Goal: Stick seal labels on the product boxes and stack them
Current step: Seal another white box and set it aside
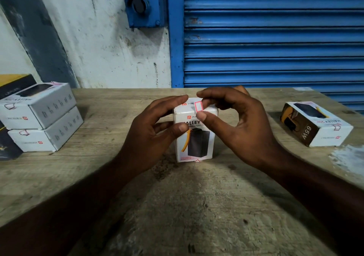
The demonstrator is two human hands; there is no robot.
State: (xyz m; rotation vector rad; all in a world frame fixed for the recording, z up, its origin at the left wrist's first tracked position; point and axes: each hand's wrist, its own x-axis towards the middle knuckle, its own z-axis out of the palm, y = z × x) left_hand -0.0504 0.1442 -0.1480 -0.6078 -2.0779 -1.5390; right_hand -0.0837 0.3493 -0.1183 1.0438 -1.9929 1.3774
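one seal label, one upright product box

one product box [199, 147] stood on end near the middle of the desk [197, 206], its printed front toward the camera. the left hand [157, 125] held it from the left side, fingers curled round the upper corner and the thumb resting on the front face. the right hand [236, 121] pinched a small red-edged seal label [198, 106] between thumb and forefinger, right at the box's top front edge, where lid and front meet. whether the label was already stuck down could not be told.

the label looked thin, limp and tacky. it would likely curl or cling to a fingertip, so it was best held by its edges and smoothed flat across the seam. the box looked like stiff printed card with a smooth finish. it probably had some heft from its contents, though standing on end it could tip under a push from above. a hold on its two side walls looked the safest brace.

a stack of two boxes [39, 116] lay at the desk's left edge, and a lone box [315, 125] lay flat at the right, well apart from the hands.
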